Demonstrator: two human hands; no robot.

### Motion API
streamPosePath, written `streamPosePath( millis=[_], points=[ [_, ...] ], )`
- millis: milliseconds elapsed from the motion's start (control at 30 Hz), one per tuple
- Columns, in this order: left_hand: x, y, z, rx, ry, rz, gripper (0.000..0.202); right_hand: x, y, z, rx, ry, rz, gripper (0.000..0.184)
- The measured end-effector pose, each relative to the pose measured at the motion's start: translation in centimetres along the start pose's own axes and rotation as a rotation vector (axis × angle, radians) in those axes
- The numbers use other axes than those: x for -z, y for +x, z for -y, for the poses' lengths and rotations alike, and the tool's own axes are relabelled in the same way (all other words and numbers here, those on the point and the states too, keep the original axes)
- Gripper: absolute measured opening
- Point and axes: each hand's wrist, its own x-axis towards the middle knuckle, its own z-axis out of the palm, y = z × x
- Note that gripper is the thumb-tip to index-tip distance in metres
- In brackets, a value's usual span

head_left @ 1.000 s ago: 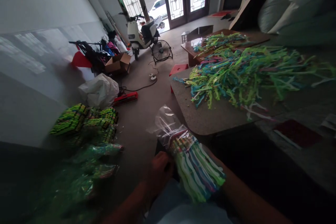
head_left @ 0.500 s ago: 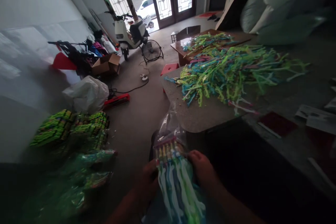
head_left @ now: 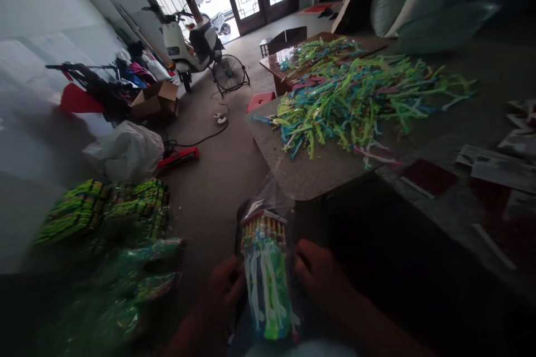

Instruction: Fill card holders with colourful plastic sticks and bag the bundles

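Note:
Over my lap I hold a clear plastic bag [head_left: 263, 206] with a bundle of green, white and blue strips [head_left: 265, 273] inside it. My left hand [head_left: 221, 289] grips the bundle's left side, fingers curled. My right hand [head_left: 319, 274] grips its right side, also closed. The bag's open end sticks up beyond the strips, toward the table corner.
A grey table [head_left: 310, 170] in front right carries a big heap of loose coloured strips [head_left: 355, 100]; cards [head_left: 427, 177] lie on its right part. Packed green bundles [head_left: 100, 206] are piled on the floor at left. Farther off stand a white bag [head_left: 123, 150], cardboard box [head_left: 154, 99], fan [head_left: 228, 73] and scooter [head_left: 188, 44].
The bundle turned from slanting right to upright between both hands and sits deeper in the bag. My right hand came onto its right side. The view shifted right.

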Motion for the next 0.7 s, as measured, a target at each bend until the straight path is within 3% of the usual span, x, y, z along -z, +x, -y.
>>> streamPosePath(
  millis=[100,167,300,433,700],
  points=[
    [0.5,0.1,-0.7,-0.025,0.136,-0.23,0.013,-0.1,0.1,0.0,0.029,-0.029,-0.004,0.022],
    [0.7,0.7,-1.4,-0.127,0.217,-0.279,0.021,-0.2,0.0,0.0,0.062,-0.051,0.003,0.022],
    [0.8,2.7,-3.0,-0.296,0.351,-0.237,0.037,-0.4,-0.3,0.0,0.162,-0.094,0.006,0.021],
    [0.9,3.5,-3.3,-0.321,0.4,-0.235,0.009,-0.3,-0.6,-0.1,0.24,-0.18,-0.007,0.021],
    [0.8,0.5,-2.3,-0.305,0.343,-0.21,0.009,0.1,-2.2,-1.2,0.293,-0.274,0.031,0.017]
  ],
)
